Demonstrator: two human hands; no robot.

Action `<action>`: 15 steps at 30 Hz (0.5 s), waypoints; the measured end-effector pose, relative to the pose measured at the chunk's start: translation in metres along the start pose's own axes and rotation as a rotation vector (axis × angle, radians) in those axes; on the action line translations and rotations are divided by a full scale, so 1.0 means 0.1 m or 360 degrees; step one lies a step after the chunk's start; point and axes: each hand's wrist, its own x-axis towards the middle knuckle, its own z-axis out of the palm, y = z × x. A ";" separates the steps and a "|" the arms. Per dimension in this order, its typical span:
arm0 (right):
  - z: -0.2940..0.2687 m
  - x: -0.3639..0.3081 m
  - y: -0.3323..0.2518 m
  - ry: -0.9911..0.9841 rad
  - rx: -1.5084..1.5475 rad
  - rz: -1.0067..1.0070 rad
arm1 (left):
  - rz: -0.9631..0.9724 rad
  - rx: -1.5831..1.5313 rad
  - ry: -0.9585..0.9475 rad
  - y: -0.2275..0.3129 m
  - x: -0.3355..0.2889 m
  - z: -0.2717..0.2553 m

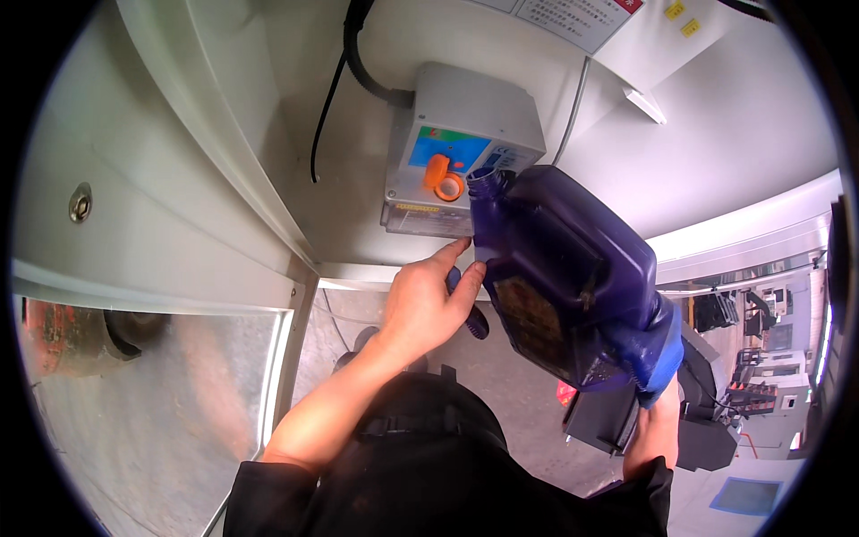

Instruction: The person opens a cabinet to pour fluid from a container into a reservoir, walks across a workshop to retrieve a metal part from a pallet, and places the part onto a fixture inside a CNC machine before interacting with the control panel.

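A dark purple plastic jug (573, 268) is tilted, its uncapped mouth pointing up and left. My right hand (658, 358), in a blue glove, grips it at the lower right end. My bare left hand (428, 300) has its index finger and thumb at the jug's left side; its other fingers are mostly hidden. A dark blue piece (476, 320), too unclear to name, shows beside the thumb, seemingly in that hand. The jug's mouth is just right of the orange filler ring (449, 187) on a grey box unit (474, 107). The orange cap (436, 170) stands flipped up there.
Below the box's front is a clear reservoir (429, 219). A black cable (356, 63) runs into its left side. White cabinet walls (197, 179) enclose the space. A printed sign (577, 20) is above. Dark machinery (613, 416) stands on the floor to the right.
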 end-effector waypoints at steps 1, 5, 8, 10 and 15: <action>-0.02 0.01 0.00 -0.0004 -0.0030 0.0000 | -0.0004 -0.0043 0.0007 -0.04 0.00 0.02; -0.06 0.04 -0.12 0.0003 -0.0236 -0.0018 | -0.0099 -0.0229 -0.0009 -0.11 0.00 0.08; -0.05 0.06 -0.21 0.0010 -0.0250 -0.0092 | -0.0146 -0.0346 -0.0066 -0.08 0.00 0.08; -0.06 0.07 -0.20 0.0004 -0.0247 -0.0067 | -0.0139 -0.0386 -0.0092 -0.08 0.01 0.07; -0.01 0.07 -0.30 0.0004 -0.0261 0.0015 | -0.0095 -0.0510 -0.0116 -0.15 0.02 0.09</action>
